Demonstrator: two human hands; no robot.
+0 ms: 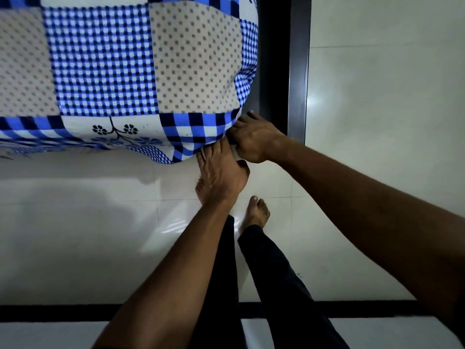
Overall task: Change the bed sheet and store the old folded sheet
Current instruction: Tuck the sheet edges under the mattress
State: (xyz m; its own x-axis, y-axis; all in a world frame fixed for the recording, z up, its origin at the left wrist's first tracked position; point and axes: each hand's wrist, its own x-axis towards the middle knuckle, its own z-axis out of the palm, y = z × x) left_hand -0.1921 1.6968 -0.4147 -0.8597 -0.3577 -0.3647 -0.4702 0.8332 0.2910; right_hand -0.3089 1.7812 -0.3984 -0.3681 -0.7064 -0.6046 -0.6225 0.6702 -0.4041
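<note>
A blue, white and beige patchwork bed sheet (130, 71) covers the mattress and wraps over its near right corner. My left hand (221, 175) reaches under that corner from below, its fingertips hidden beneath the sheet's edge. My right hand (254, 139) sits at the corner beside the dark frame, fingers curled round a fold of the sheet. The two hands almost touch.
A dark wooden bed frame (294, 71) runs along the mattress's right side. Glossy pale floor tiles (377, 122) surround the bed. My bare foot (256, 212) and dark trouser legs stand just below the hands. A dark band (50, 313) crosses the floor near the bottom.
</note>
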